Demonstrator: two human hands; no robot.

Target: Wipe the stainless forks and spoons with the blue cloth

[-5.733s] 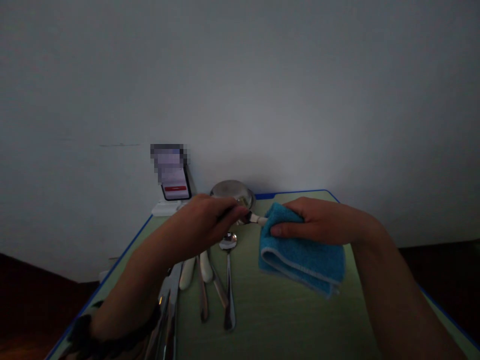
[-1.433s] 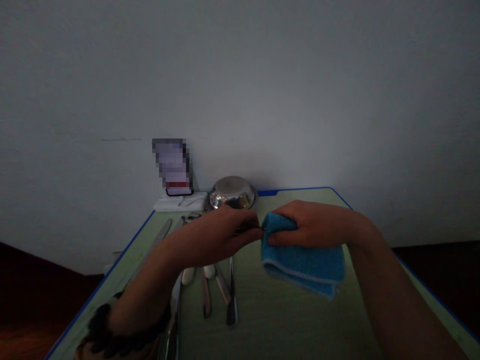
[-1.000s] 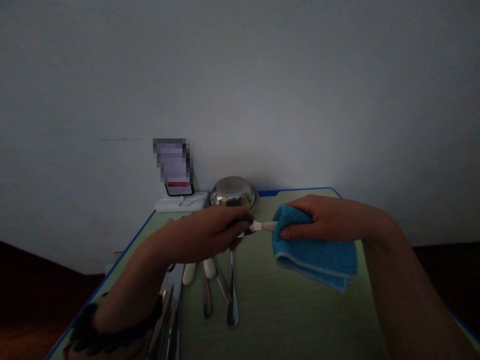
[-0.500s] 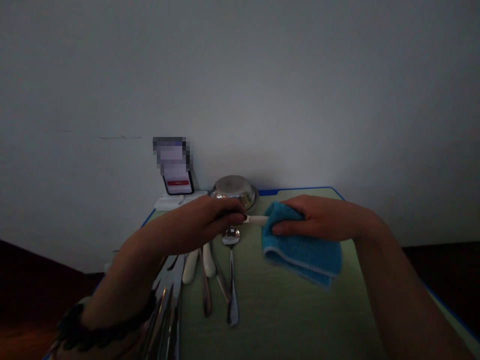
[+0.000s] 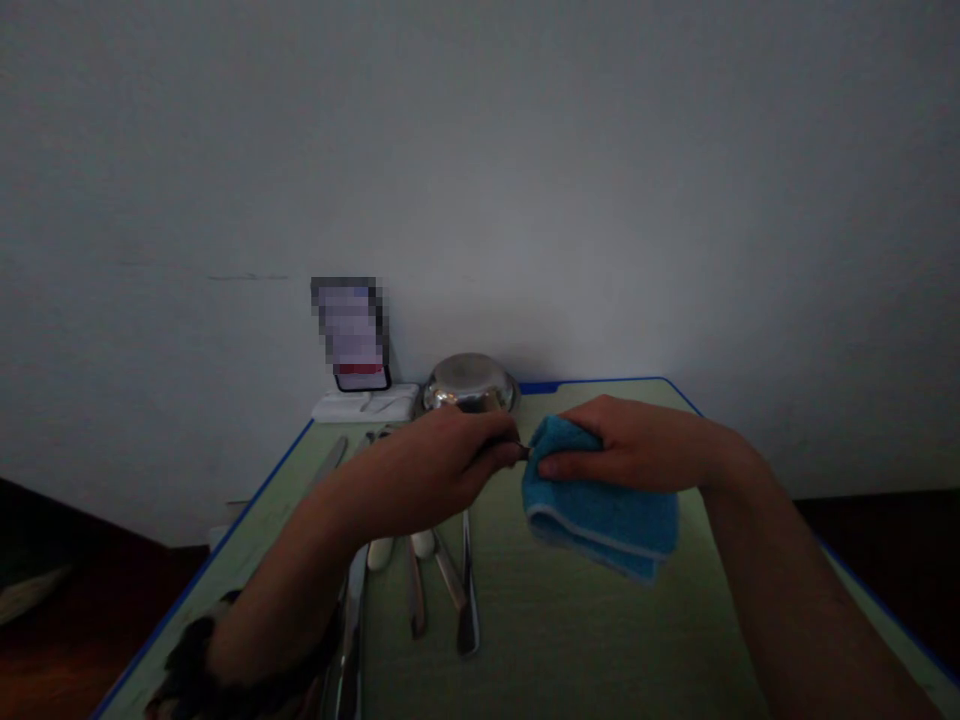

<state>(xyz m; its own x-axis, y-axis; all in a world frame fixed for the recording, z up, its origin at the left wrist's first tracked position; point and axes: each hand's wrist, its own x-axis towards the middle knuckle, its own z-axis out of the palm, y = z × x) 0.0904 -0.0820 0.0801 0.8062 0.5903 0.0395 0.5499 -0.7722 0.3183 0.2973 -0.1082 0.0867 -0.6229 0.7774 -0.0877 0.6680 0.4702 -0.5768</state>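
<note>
Two grips show: left fingers (image 5: 502, 458) clamped on a mostly hidden utensil (image 5: 524, 453), right fingers (image 5: 574, 466) pinching a folded blue cloth (image 5: 600, 525).

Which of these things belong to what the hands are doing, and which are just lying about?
In use:
blue cloth, in the right hand
metal utensil, mostly hidden, in the left hand

Apparently just lying about:
loose cutlery
upturned metal bowl
phone, propped on a white base
</note>
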